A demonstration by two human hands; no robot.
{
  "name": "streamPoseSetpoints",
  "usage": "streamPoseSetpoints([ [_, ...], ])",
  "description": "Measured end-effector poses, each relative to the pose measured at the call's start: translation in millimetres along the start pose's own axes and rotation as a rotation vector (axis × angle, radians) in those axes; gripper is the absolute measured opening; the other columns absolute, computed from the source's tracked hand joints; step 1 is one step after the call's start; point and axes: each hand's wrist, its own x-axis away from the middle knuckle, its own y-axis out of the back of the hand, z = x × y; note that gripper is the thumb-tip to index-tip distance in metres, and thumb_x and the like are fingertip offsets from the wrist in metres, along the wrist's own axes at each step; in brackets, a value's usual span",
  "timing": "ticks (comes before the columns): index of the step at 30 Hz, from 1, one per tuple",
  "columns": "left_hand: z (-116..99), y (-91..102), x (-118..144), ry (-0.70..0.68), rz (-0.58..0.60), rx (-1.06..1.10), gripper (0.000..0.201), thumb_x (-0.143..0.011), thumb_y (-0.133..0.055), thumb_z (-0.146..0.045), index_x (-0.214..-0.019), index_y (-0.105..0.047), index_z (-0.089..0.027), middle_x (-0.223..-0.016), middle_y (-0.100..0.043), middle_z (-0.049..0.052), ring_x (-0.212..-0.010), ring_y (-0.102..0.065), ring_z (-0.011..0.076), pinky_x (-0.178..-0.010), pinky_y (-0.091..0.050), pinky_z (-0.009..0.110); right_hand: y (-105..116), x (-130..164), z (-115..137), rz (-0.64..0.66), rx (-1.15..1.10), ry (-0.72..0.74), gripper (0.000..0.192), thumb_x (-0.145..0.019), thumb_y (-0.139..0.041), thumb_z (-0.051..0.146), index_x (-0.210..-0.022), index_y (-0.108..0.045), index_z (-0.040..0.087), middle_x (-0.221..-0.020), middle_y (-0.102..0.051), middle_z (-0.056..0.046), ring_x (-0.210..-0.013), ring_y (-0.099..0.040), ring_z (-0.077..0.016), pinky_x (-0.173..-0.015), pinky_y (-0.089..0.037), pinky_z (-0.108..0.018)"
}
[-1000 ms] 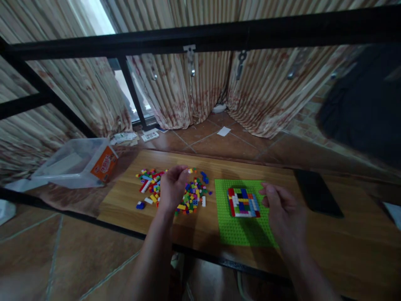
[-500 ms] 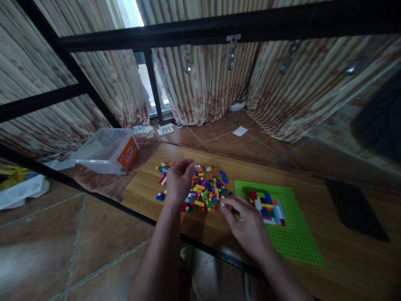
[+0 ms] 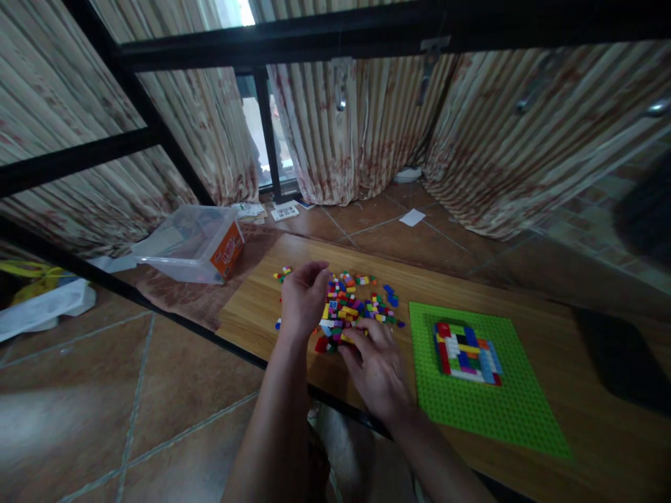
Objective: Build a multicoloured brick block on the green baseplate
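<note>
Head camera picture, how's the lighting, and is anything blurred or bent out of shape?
Head view: dim indoor light, the only glare at the window gap up top; wide-angle bending bows the black frame bar; the dark object at right is smeared, while the loose bricks and green baseplate read fairly sharp.

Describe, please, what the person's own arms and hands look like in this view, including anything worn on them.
Both the left hand and the right hand are bare: no gloves, and no rings, watch or bands can be made out. Both forearms are uncovered as far as the picture's lower edge, with no sleeve in view.
</note>
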Motion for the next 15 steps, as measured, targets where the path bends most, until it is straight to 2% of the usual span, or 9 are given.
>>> streamPoseSetpoints([
  [5, -3, 1.4, 1, 0.014, -0.039, 0.011, 0.023, -0.072, -0.065, -0.024, -0.09, -0.071, -0.012, -0.069, -0.066, 0.001, -0.059, -0.056, 0.0105, -0.057, -0.044, 0.021, -11, 1, 14, 0.005, 0.027, 0.104, 0.024, -0.089, -0.059, 0.028, -0.111, -0.066, 0.022, -0.116, -0.057, -0.012, -0.106, -0.051, -0.0293, -0.09, -0.047, -0.047],
  [7, -4, 1.2, 1, 0.012, -0.039, 0.002, 0.022, -0.072, -0.065, -0.024, -0.089, -0.071, -0.012, -0.069, -0.067, 0.001, -0.06, -0.057, 0.0111, -0.057, -0.044, 0.021, -18, 0, 18, 0.012, 0.05, 0.095, 0.026, -0.088, -0.058, 0.027, -0.113, -0.065, 0.022, -0.121, -0.056, -0.013, -0.109, -0.05, -0.031, -0.089, -0.047, -0.048],
  [11, -3, 1.6, 0, 0.023, -0.041, 0.022, 0.024, -0.071, -0.067, -0.026, -0.09, -0.071, -0.012, -0.072, -0.068, 0.002, -0.062, -0.059, 0.0118, -0.06, -0.045, 0.022, -27, -3, 23, 0.033, 0.058, 0.062, 0.02, -0.088, -0.058, 0.024, -0.106, -0.065, 0.021, -0.124, -0.056, -0.014, -0.111, -0.05, -0.0317, -0.089, -0.047, -0.05],
  [15, -3, 2.8, -2, 0.017, -0.043, 0.016, 0.026, -0.069, -0.069, -0.029, -0.09, -0.071, -0.012, -0.075, -0.069, 0.003, -0.066, -0.061, 0.0132, -0.062, -0.047, 0.023, -22, -7, 24, -0.01, -0.092, 0.043, 0.025, -0.086, -0.059, 0.02, -0.11, -0.063, 0.022, -0.123, -0.058, -0.011, -0.114, -0.052, -0.0275, -0.095, -0.047, -0.046],
])
